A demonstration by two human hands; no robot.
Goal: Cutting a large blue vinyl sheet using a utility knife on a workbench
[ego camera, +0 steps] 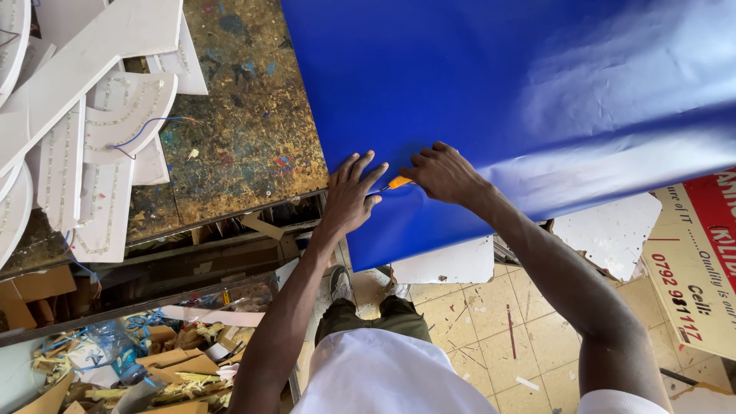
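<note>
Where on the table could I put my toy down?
The paint-speckled tabletop is bare between the white cut-out shapes and the blue vinyl sheet. The far left is crowded with shapes; both hands work at the sheet's near edge.

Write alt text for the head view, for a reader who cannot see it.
A right hand draws an orange knife across a blue sheet while the left hand presses it flat. White cut shapes lie on the paint-spattered table.

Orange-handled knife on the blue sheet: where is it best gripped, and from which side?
Probably by the orange handle, from the right, where the right hand already wraps its rear end. The tip points left toward the left hand, which lies flat on the blue sheet, so coming from that side meets the blade.
</note>
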